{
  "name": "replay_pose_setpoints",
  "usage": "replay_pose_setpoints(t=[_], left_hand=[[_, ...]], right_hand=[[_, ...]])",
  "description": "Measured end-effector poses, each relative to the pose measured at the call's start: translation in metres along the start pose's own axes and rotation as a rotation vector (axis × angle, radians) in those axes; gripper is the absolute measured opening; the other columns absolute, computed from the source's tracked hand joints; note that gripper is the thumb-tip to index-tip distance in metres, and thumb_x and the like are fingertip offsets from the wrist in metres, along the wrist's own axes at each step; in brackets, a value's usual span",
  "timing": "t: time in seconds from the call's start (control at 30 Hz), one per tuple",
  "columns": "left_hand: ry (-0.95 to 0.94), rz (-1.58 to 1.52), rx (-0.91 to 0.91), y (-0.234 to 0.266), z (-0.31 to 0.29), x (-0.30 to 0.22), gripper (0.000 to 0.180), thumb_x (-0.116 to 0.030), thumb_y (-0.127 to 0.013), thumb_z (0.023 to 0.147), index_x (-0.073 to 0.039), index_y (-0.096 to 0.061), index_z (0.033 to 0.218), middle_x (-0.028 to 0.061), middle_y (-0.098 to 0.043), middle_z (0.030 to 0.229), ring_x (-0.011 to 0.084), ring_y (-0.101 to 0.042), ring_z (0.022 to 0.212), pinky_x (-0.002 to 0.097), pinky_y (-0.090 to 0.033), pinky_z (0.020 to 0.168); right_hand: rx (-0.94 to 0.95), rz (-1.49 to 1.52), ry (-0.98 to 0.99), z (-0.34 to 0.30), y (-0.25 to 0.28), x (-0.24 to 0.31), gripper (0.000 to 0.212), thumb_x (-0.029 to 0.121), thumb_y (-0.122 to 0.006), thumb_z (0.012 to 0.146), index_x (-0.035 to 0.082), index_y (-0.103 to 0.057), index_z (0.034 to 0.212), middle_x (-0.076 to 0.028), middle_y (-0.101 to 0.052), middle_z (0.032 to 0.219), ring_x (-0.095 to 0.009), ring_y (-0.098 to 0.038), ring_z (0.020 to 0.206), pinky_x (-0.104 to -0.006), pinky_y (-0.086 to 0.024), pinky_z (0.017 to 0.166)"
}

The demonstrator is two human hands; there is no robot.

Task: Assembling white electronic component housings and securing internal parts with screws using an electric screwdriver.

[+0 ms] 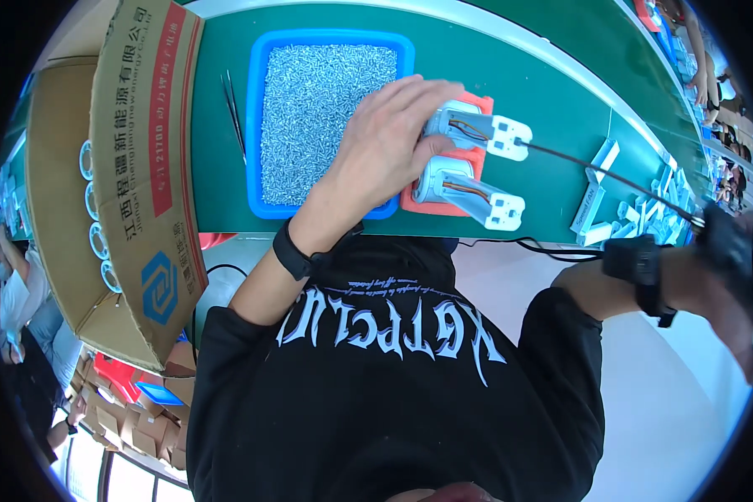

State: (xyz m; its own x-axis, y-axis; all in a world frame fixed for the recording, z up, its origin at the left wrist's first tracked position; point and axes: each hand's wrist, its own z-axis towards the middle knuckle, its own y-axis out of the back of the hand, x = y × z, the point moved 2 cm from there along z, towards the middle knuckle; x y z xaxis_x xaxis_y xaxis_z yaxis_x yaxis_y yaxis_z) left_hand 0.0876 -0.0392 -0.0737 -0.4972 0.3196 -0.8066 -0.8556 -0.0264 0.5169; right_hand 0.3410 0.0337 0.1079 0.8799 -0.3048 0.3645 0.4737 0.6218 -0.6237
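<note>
My left hand [389, 134] curls over the farther of two pale blue plastic housings [456, 121], its thumb between the pair. Each housing has a white end plate with holes, and thin brown and orange wires show inside. The nearer housing [435, 180] lies beside it. Both rest in red-orange holders [437, 203]. At the far right, my right hand [732, 314] grips a dark power screwdriver [724, 238], partly lost in the dark rim. Its long thin shaft reaches left to the farther housing's white end plate; whether the tip sits on a screw is too small to tell.
A blue tray [257, 125] full of small silvery screws stands left of the housings, with black tweezers [234, 113] beside it. An open cardboard box [113, 180] rises at the left. Pale blue parts and slim boxes [594, 188] lie right. Black cables [531, 244] hang at the table edge.
</note>
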Motion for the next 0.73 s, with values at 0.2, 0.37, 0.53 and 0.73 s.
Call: replay_pose_setpoints(t=[0.2,0.37,0.53,0.73], left_hand=[[-0.283,-0.085,0.05,0.031,-0.001,-0.01,0.043,-0.025,-0.08,0.073,-0.01,-0.065,0.111,0.0091,-0.063,0.116,0.032,-0.054,0.119,0.0435,-0.044,0.099],[-0.464,0.154,0.127,0.005,-0.004,-0.013,0.047,-0.036,-0.077,0.076,-0.009,-0.064,0.112,0.01,-0.064,0.111,0.0346,-0.058,0.11,0.0429,-0.046,0.094],[-0.025,-0.167,0.111,0.007,-0.002,-0.011,0.046,-0.038,-0.074,0.082,-0.004,-0.063,0.112,0.011,-0.065,0.109,0.0317,-0.063,0.101,0.0393,-0.051,0.086],[-0.164,-0.482,-0.269,0.095,0.115,-0.035,0.05,-0.03,-0.069,0.091,0.002,-0.053,0.125,0.0137,-0.065,0.111,0.0223,-0.065,0.1,0.0335,-0.05,0.09]], right_hand=[[-0.716,-0.44,-0.324,-0.01,0.04,0.032,0.026,0.022,-0.063,0.09,0.0,-0.059,0.102,-0.002,-0.054,0.07,-0.008,-0.048,0.055,-0.023,-0.042,0.052],[-0.268,-1.135,-1.13,-0.135,0.08,-0.086,0.038,0.015,-0.072,0.079,0.001,-0.05,0.107,-0.004,-0.057,0.073,-0.012,-0.058,0.059,-0.0287,-0.049,0.056],[-0.243,-1.148,-1.235,-0.161,0.081,-0.103,0.049,0.002,-0.068,0.081,0.004,-0.048,0.125,-0.005,-0.057,0.089,-0.012,-0.058,0.058,-0.029,-0.05,0.055],[-0.399,-0.778,-1.13,-0.171,0.09,-0.096,0.047,0.0,-0.066,0.08,0.004,-0.044,0.121,-0.008,-0.055,0.081,-0.016,-0.062,0.057,-0.0292,-0.051,0.051]])
